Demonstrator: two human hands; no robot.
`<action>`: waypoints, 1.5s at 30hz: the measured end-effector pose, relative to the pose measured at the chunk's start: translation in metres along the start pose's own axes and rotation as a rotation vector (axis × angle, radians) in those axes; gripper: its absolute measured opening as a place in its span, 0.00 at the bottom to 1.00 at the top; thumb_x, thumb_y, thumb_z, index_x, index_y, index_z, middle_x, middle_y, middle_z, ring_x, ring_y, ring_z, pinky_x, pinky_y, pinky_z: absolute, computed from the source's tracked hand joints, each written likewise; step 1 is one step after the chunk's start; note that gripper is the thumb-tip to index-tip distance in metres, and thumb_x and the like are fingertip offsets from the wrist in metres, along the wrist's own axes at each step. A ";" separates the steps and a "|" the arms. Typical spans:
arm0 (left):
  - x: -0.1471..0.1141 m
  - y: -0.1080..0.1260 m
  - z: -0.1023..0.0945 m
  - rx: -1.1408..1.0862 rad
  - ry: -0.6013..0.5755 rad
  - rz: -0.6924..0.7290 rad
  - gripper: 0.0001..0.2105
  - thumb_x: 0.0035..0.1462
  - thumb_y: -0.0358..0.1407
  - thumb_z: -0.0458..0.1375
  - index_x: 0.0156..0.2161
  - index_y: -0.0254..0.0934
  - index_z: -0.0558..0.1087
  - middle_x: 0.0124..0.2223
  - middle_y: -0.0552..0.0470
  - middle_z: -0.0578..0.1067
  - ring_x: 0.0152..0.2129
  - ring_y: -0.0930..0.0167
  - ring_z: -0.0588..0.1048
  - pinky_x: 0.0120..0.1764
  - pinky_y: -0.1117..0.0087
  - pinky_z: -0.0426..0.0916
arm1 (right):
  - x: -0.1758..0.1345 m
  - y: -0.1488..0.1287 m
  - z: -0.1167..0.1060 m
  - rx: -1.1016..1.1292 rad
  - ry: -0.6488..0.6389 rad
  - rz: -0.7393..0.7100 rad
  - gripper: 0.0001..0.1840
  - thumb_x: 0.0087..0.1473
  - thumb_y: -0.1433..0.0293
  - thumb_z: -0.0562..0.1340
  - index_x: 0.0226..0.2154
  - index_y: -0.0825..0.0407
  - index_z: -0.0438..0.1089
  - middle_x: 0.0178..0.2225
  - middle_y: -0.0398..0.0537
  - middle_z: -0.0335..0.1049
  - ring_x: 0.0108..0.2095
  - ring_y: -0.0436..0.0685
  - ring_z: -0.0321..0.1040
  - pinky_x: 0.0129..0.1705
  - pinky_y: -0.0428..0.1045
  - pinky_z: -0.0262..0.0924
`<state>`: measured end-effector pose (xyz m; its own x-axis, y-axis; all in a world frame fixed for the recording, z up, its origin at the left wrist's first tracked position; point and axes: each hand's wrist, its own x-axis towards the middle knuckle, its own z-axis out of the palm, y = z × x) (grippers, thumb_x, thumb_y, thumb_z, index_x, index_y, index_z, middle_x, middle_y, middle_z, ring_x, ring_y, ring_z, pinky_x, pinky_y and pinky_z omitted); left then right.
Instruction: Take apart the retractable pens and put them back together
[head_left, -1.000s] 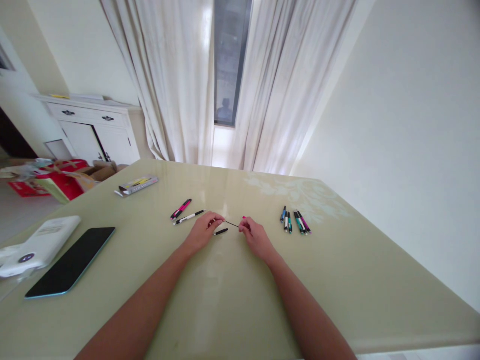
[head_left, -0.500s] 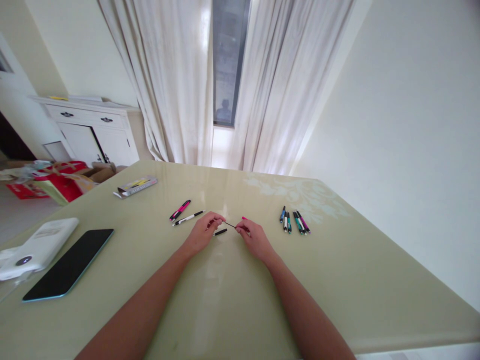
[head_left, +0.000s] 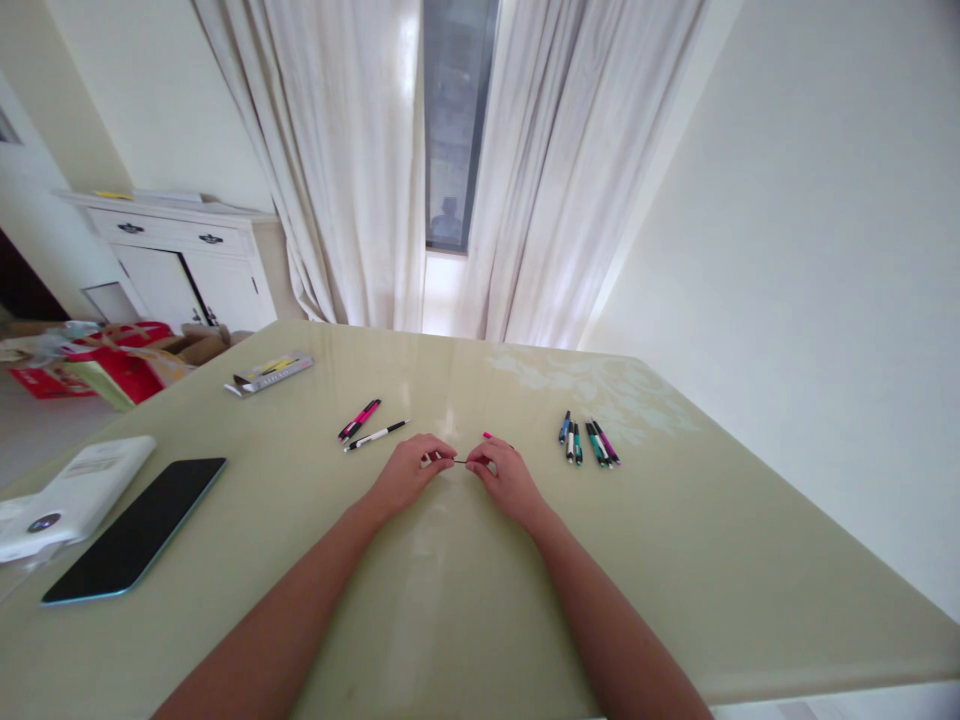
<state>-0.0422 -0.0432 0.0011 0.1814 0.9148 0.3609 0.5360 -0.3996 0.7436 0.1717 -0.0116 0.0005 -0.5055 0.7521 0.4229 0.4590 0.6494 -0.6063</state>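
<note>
Between my two hands stretches a thin dark rod, seemingly a pen refill (head_left: pixel 460 461), held low over the table. My left hand (head_left: pixel 411 468) pinches its left end between thumb and fingers. With its thumb and fingertips, my right hand (head_left: pixel 504 472) grips the other end. Only a short middle length of the refill shows; the fingers hide the rest. Just beyond my right hand a small pink pen part (head_left: pixel 487 435) pokes out, partly covered. To the left of my left hand lie a white-and-black pen (head_left: pixel 376 436) and pink-and-black pens (head_left: pixel 359 421).
On the right of the pale green table (head_left: pixel 675 560) lie several blue, white, teal and purple pens (head_left: pixel 589 442). An opened small carton (head_left: pixel 270 373) rests at the back left. A dark-screened phone (head_left: pixel 139 530) and a white device (head_left: pixel 79 500) occupy the left side.
My hands have come closer together, so less of the refill shows between them. A short black piece that lay beside my left fingers is out of sight now.
</note>
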 end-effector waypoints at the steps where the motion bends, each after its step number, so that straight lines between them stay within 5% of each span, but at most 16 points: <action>1: 0.000 0.000 0.001 -0.017 0.030 -0.031 0.12 0.62 0.42 0.59 0.46 0.40 0.79 0.40 0.49 0.81 0.35 0.66 0.77 0.40 0.65 0.71 | 0.000 0.000 0.000 -0.003 0.010 0.015 0.07 0.61 0.74 0.63 0.32 0.49 0.75 0.31 0.43 0.74 0.39 0.55 0.70 0.63 0.57 0.53; 5: 0.002 -0.006 0.002 0.009 0.132 -0.116 0.17 0.69 0.42 0.49 0.55 0.38 0.73 0.43 0.47 0.81 0.39 0.64 0.77 0.44 0.63 0.70 | -0.001 0.003 -0.002 -0.043 0.094 0.102 0.06 0.61 0.73 0.63 0.33 0.50 0.74 0.33 0.46 0.72 0.41 0.57 0.69 0.52 0.53 0.61; 9: 0.001 -0.013 0.003 0.232 0.033 -0.017 0.12 0.64 0.40 0.56 0.45 0.39 0.79 0.44 0.45 0.80 0.43 0.60 0.75 0.50 0.57 0.67 | -0.001 0.008 -0.003 -0.064 0.135 0.135 0.05 0.61 0.73 0.62 0.33 0.51 0.73 0.34 0.47 0.72 0.37 0.56 0.68 0.45 0.51 0.61; 12: 0.000 -0.013 0.003 0.290 -0.041 0.030 0.08 0.63 0.37 0.57 0.40 0.41 0.80 0.42 0.46 0.80 0.42 0.60 0.75 0.49 0.57 0.66 | -0.001 0.010 -0.002 -0.055 0.131 0.128 0.05 0.62 0.73 0.61 0.33 0.51 0.73 0.34 0.47 0.72 0.37 0.56 0.68 0.45 0.50 0.61; 21: 0.005 -0.012 -0.001 0.005 0.096 -0.017 0.12 0.67 0.37 0.50 0.46 0.38 0.76 0.44 0.47 0.80 0.41 0.64 0.76 0.47 0.62 0.68 | 0.000 0.009 -0.003 -0.048 0.119 0.122 0.05 0.61 0.74 0.62 0.33 0.51 0.73 0.34 0.47 0.71 0.38 0.56 0.67 0.45 0.50 0.60; 33: 0.005 -0.015 0.000 0.030 0.124 0.022 0.12 0.66 0.36 0.52 0.45 0.39 0.77 0.44 0.47 0.79 0.43 0.63 0.74 0.49 0.60 0.67 | -0.001 0.010 -0.002 -0.047 0.119 0.110 0.06 0.62 0.73 0.62 0.33 0.51 0.73 0.33 0.47 0.72 0.40 0.57 0.68 0.46 0.51 0.60; 42: 0.000 -0.002 0.001 0.049 -0.079 0.076 0.10 0.63 0.36 0.57 0.45 0.43 0.81 0.41 0.50 0.81 0.41 0.63 0.74 0.49 0.60 0.64 | -0.001 0.004 0.005 0.021 0.058 0.010 0.06 0.61 0.70 0.65 0.31 0.49 0.76 0.31 0.45 0.73 0.38 0.56 0.69 0.55 0.56 0.60; 45: -0.002 0.000 0.004 0.046 -0.105 0.095 0.11 0.65 0.35 0.55 0.46 0.43 0.80 0.41 0.49 0.80 0.41 0.63 0.74 0.49 0.61 0.65 | -0.001 0.000 0.010 0.060 0.013 0.037 0.06 0.60 0.68 0.67 0.31 0.50 0.74 0.30 0.43 0.73 0.32 0.54 0.69 0.46 0.53 0.64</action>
<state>-0.0387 -0.0445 -0.0016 0.3174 0.8750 0.3656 0.5487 -0.4839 0.6817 0.1648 -0.0133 -0.0066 -0.4797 0.7768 0.4081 0.4322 0.6139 -0.6606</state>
